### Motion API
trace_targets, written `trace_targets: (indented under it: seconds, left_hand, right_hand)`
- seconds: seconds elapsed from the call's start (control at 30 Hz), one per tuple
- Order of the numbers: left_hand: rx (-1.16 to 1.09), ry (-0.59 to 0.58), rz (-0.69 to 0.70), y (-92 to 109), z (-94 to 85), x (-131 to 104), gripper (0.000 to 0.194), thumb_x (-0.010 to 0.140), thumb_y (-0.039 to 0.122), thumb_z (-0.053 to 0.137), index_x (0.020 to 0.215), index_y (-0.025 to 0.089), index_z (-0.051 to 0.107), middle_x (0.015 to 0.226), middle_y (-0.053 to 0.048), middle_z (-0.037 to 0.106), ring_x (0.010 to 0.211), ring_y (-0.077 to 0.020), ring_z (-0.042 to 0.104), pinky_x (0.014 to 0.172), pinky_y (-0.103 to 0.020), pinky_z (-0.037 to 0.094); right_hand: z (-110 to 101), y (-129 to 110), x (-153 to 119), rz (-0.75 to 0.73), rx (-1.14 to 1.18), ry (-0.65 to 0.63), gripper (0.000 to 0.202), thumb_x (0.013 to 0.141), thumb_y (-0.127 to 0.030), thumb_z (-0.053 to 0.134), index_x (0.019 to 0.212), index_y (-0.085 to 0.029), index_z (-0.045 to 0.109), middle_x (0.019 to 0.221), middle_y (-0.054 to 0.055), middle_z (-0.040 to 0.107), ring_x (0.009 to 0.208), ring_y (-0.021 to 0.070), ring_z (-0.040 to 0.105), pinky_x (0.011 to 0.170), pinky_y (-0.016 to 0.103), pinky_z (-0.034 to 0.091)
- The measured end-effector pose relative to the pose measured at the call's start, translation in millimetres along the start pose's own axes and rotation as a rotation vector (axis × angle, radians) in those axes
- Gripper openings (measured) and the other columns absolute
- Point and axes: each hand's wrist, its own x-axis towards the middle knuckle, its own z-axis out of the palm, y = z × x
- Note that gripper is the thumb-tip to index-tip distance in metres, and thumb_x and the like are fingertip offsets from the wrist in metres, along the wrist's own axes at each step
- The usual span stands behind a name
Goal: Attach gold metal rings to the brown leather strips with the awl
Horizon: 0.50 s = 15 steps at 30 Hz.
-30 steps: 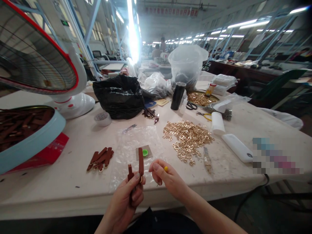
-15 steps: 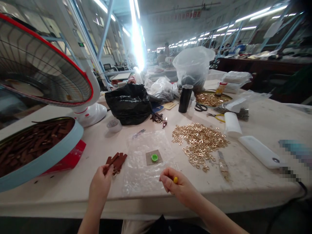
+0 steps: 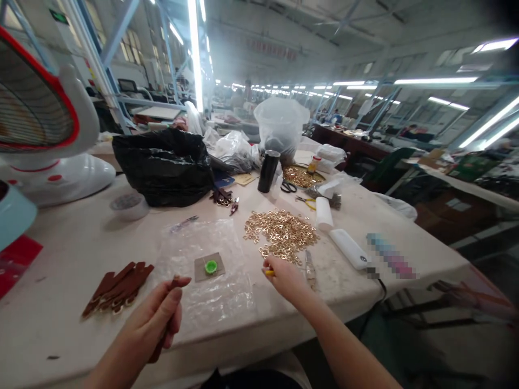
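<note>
My left hand (image 3: 156,316) is closed on a brown leather strip (image 3: 159,346); one end shows at the fingertips, the other hangs below the palm. To its left lies a stack of brown leather strips with gold rings (image 3: 117,289). My right hand (image 3: 286,278) is closed round a thin tool with a yellow handle (image 3: 270,273), whose tip I cannot make out. Its fingers are at the near edge of a heap of gold metal rings (image 3: 279,229). Between the hands, a small green cup (image 3: 211,267) sits on a grey square (image 3: 219,257) atop a clear plastic sheet (image 3: 194,302).
A white fan (image 3: 60,167) and a black plastic bag (image 3: 162,167) stand at the left. Behind the rings are a black cylinder (image 3: 268,172), scissors (image 3: 288,187) and yellow-handled pliers (image 3: 306,202). A white power bank (image 3: 348,248) with a cable lies at the right.
My left hand has come away from the strip stack with one strip. My right hand has moved to the ring heap, still holding the yellow-handled tool. The view has swung right.
</note>
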Motion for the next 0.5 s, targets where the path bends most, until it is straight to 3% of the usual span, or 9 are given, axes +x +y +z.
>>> trace_targets:
  seconds: [0.1,0.2,0.33,0.43,0.5]
  left_hand:
    - [-0.009,-0.003,-0.010,-19,13.7,0,0.037,0.071,0.049,0.055,0.093,0.019,0.057,0.042,0.006,0.049,0.027,-0.0065,0.035,0.028,-0.015,0.018]
    - [-0.026,-0.001,-0.025,-31,18.2,-2,0.032,0.070,0.046,0.056,0.087,0.019,0.057,0.043,0.006,0.050,0.028,-0.0056,0.035,0.029,-0.015,0.019]
    - [0.009,0.057,-0.017,-31,13.8,-5,0.032,0.065,0.044,0.061,0.084,0.019,0.063,0.049,0.004,0.052,0.033,-0.0060,0.037,0.028,-0.015,0.017]
    - [0.098,0.082,-0.046,-28,13.6,-6,0.034,0.065,0.043,0.062,0.087,0.019,0.067,0.045,0.005,0.048,0.031,-0.0053,0.031,0.028,-0.017,0.014]
    - [0.101,0.066,-0.038,-28,17.3,-4,0.034,0.063,0.043,0.064,0.087,0.018,0.067,0.044,0.005,0.049,0.033,-0.0067,0.034,0.029,-0.017,0.020]
  right_hand:
    - [-2,26,14,0.044,-0.071,-0.023,0.014,0.081,-0.018,0.050,0.092,-0.018,0.060,0.089,0.008,0.067,0.082,0.0196,0.059,0.064,0.026,0.034]
    - [6,33,22,0.038,-0.115,-0.065,0.014,0.079,-0.021,0.053,0.090,-0.019,0.061,0.089,0.007,0.068,0.082,0.0200,0.059,0.064,0.025,0.033]
    - [15,34,23,0.024,-0.144,-0.085,0.015,0.078,-0.015,0.050,0.088,-0.018,0.061,0.087,0.008,0.068,0.081,0.0207,0.060,0.062,0.026,0.032]
    - [16,37,23,0.007,-0.142,-0.074,0.016,0.080,-0.016,0.049,0.092,-0.019,0.059,0.089,0.007,0.068,0.081,0.0207,0.059,0.062,0.026,0.031]
    - [15,39,23,-0.001,-0.139,-0.069,0.017,0.080,-0.017,0.049,0.094,-0.019,0.058,0.091,0.007,0.067,0.083,0.0203,0.059,0.063,0.025,0.032]
